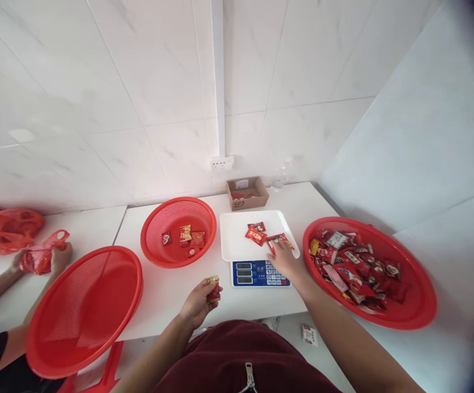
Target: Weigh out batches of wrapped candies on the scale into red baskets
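Note:
My left hand (199, 303) is closed around a small gold-and-red snack packet (214, 289) in front of the table edge. My right hand (285, 258) reaches over the white weighing pan (232, 240), its fingers gripping a red snack packet (275, 238) that lies near the pan's right side. Two more red packets (255, 236) rest beside it, one overlapping the other. Below the pan, the scale's blue keypad panel (257, 274) is partly covered by my right hand.
A red basket (419, 297) heaped with packets stands right. Left of the scale, another red basket (149, 240) holds several packets; an empty one (85, 305) is nearer. Behind are a cardboard box (248, 204) and clear bottle (278, 182). Another person's hands hold a red bag (38, 259).

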The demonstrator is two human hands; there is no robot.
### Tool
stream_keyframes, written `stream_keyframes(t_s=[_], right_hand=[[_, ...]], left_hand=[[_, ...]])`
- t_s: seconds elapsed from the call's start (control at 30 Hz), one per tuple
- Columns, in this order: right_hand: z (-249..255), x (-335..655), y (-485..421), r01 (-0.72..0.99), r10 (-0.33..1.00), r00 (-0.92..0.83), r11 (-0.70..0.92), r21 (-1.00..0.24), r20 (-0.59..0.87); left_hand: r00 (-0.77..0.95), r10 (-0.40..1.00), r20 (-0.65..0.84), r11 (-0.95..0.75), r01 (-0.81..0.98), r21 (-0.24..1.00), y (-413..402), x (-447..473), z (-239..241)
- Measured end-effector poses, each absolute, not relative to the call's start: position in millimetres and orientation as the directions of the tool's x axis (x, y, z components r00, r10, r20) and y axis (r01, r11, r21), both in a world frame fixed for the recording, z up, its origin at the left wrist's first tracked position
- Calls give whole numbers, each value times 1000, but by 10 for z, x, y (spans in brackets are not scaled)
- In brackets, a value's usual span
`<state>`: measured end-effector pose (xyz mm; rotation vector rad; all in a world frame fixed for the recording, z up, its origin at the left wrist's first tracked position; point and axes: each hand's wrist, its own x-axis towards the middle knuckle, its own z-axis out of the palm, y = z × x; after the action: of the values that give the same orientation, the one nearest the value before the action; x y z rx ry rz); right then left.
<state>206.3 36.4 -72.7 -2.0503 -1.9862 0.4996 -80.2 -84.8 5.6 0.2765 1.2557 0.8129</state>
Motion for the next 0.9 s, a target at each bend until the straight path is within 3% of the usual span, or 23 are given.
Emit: stream_keyframes(t_s=[0.23, 0.37, 0.53, 0.6, 0.7, 0.8, 0.9], right_hand=[[-611, 1893, 581, 958, 990, -111, 84, -273, -85], [-463, 1671, 552, 974, 967, -134, 88, -209, -215], [-376, 1519, 472, 970, 955, -142, 82, -230, -260], [-332, 1523, 422, 955, 970, -143, 84, -286, -195], [-230, 1508, 246, 871, 976, -197, 130, -474, -93], [-88, 1398, -59, 696, 921, -330, 89, -712, -207], [69, 1223, -368, 548, 794, -528, 47, -835, -302]], left_hand=[[30, 671, -741, 680, -424, 599, -908, -875, 34], [8, 662, -750, 676, -438, 592, -920, -895, 43], [16, 671, -741, 672, -436, 599, -925, -915, 27], [19, 678, -735, 672, -421, 609, -932, -932, 29], [63, 723, -688, 665, -331, 669, -946, -946, 57], [157, 770, -619, 637, -136, 759, -947, -908, 101], [246, 785, -569, 577, 45, 815, -923, -810, 125]])
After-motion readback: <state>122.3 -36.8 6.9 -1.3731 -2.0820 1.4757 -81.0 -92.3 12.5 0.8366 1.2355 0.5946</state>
